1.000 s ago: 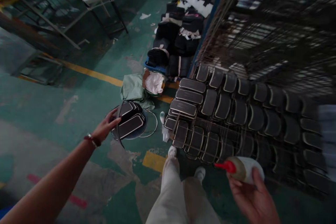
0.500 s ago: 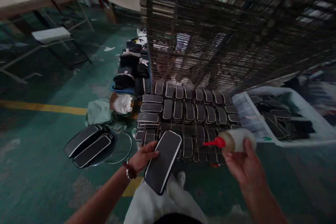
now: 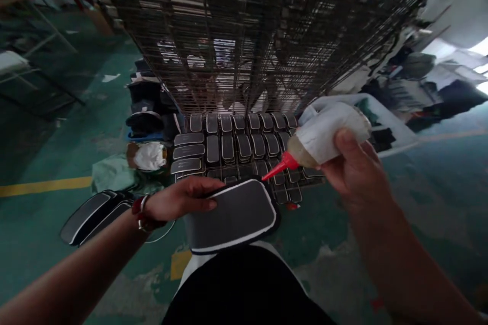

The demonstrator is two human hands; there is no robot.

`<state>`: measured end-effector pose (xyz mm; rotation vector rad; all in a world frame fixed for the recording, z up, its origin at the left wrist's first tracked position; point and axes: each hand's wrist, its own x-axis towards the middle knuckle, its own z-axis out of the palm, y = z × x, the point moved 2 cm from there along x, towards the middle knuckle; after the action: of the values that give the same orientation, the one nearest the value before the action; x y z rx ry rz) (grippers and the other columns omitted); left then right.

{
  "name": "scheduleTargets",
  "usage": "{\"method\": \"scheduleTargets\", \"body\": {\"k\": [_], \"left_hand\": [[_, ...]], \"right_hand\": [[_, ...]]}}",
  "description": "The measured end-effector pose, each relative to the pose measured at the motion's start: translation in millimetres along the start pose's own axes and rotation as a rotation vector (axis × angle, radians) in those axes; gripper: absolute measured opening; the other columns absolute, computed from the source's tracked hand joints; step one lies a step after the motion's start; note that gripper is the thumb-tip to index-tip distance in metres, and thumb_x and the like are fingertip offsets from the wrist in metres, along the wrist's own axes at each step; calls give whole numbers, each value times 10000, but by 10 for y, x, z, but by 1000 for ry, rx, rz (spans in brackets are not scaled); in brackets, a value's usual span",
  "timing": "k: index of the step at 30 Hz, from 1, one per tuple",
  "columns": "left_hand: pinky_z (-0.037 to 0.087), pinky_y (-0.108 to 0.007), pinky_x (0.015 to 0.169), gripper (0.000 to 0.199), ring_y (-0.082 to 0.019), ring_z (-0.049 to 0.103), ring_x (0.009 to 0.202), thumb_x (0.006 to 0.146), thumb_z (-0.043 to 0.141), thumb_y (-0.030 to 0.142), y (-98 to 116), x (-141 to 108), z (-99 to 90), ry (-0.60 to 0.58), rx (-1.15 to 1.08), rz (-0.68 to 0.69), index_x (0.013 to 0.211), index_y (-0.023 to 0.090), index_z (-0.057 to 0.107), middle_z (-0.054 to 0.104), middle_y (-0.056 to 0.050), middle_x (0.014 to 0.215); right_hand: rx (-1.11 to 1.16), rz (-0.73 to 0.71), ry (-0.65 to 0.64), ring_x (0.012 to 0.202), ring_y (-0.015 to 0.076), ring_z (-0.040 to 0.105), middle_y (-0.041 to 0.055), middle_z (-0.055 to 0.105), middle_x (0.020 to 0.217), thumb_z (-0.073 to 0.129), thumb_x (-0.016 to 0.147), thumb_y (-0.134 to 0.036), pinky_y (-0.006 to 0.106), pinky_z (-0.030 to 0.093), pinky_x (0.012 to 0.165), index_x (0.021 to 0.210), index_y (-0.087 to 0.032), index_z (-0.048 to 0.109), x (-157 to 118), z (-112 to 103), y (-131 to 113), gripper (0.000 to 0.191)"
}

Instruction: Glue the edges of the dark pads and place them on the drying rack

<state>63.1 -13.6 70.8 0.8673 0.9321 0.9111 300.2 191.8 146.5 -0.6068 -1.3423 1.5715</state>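
My left hand (image 3: 188, 197) grips the left end of a dark rounded panel (image 3: 238, 216) with a white line along its edge, thumb on top. The panel lies tilted above my lap. My right hand (image 3: 353, 165) is closed around a bottle (image 3: 324, 134) with a white wrap and a red nozzle (image 3: 282, 165). The nozzle points down left, its tip at the panel's upper edge; whether it touches cannot be made out. Beyond the panel, rows of similar panels (image 3: 227, 146) lie on a rack.
A tall wire rack (image 3: 244, 25) stands ahead. On the left are more panels (image 3: 89, 213), an open bag (image 3: 150, 156) and stacked dark pieces (image 3: 145, 99). A white bin (image 3: 400, 132) stands at the right behind the bottle.
The panel has turned from steep to nearly level. The bottle has come left and up, tipped down, its nozzle now at the panel's edge. The view has shifted right.
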Motion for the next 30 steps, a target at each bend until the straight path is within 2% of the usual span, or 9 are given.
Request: {"method": "scheduleTargets", "body": {"k": [4,10,15,21,30], "left_hand": [[575,-265,793,290,-203,755,888,873,754,238,70,-13,44,16,43,-49,1159,246,803,809,-84,1058],[576,-251,729,276,-202,752,826,834,770,243,139,-39,83,60,117,-77,1106,228,814,808,-87,1012],[572,-250,733,283,-199,748,824,791,778,185,210,-70,144,82,144,-47,1066,228,832,812,-76,967],[570,-252,728,302,-193,741,813,791,778,198,193,-167,125,95,139,-62,1086,233,828,815,-77,976],[568,-269,787,286,-193,742,844,779,785,184,154,-243,117,102,140,-77,1058,224,829,813,-72,953]], "right_hand": [[-42,-52,-70,859,251,732,23,704,750,828,797,-498,331,650,612,907,-250,730,-17,1,-98,288],[-97,-92,-108,847,253,714,31,689,754,861,762,-466,303,577,499,908,-273,737,-97,49,-243,272],[-89,-86,-96,782,241,702,18,675,728,910,688,-467,325,598,526,876,-302,736,-159,111,-303,304],[-32,-79,-54,890,251,724,16,691,743,867,732,-508,313,632,572,821,-293,729,-181,119,-168,270],[-6,-21,18,675,183,682,3,675,772,882,737,-476,295,622,522,863,-239,750,-263,66,25,299]]}}
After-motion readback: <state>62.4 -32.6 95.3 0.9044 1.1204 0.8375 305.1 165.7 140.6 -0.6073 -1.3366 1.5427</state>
